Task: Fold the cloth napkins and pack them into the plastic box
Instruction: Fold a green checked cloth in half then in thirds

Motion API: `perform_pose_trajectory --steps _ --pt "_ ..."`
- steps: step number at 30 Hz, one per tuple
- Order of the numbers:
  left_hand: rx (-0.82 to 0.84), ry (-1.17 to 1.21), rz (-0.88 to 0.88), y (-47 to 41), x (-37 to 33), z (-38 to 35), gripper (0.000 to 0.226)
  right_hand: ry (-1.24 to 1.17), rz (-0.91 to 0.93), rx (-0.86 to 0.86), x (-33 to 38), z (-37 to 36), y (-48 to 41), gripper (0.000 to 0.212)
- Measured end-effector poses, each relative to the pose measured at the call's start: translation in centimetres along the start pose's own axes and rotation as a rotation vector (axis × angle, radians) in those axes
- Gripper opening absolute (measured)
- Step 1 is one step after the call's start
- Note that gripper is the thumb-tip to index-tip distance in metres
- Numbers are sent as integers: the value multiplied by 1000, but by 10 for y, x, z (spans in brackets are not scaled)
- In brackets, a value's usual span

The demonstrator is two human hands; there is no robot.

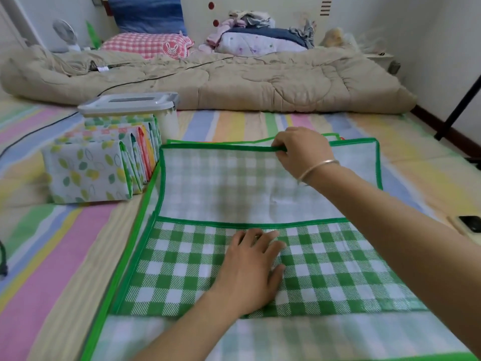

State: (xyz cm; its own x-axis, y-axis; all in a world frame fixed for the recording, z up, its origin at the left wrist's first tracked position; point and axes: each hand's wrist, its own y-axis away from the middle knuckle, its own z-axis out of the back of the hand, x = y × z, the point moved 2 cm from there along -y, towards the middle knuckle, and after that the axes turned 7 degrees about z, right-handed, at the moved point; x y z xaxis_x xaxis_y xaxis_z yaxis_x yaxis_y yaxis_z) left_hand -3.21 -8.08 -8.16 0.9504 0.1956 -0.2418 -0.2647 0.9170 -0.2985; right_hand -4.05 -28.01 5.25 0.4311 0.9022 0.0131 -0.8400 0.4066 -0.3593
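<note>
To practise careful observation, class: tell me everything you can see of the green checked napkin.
The green checked napkin is a thin-looking green-and-white gingham cloth bound with a solid green border. It lies on the striped sheet. Its far part is folded towards the person, showing a paler underside; a bright checked band follows, then another pale strip nearest. The right hand pinches the far green edge; the left hand lies flat on the bright band.

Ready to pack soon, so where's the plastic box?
In the head view the plastic box sits upper left, lid on, just behind the row of folded napkins and in front of the beige quilt.
</note>
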Motion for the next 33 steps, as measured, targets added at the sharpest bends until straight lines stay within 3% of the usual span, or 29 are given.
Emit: perform_pose_trajectory --steps 4,6,10,13,17,21,25,33 --pt "-51 -56 -27 2 -1 1 39 -175 128 -214 24 34 75 13" --pt "-127 -56 -61 1 -4 6 35 -211 152 -243 35 41 115 13" --pt "-344 -31 -318 13 -26 35 12 -272 121 -279 46 30 172 18" --pt "-413 80 -434 41 -46 62 11 -336 119 -274 47 6 197 20" --pt "-374 135 -305 62 -31 70 14 -397 178 -193 49 -21 223 20" --pt "-200 112 -90 67 6 56 27 -381 185 -150 52 -24 236 14" --pt "-23 156 -87 75 12 45 34 -364 205 -118 53 -23 245 10" --pt "-49 195 -108 76 8 43 26 -309 292 -183 57 -23 257 12"
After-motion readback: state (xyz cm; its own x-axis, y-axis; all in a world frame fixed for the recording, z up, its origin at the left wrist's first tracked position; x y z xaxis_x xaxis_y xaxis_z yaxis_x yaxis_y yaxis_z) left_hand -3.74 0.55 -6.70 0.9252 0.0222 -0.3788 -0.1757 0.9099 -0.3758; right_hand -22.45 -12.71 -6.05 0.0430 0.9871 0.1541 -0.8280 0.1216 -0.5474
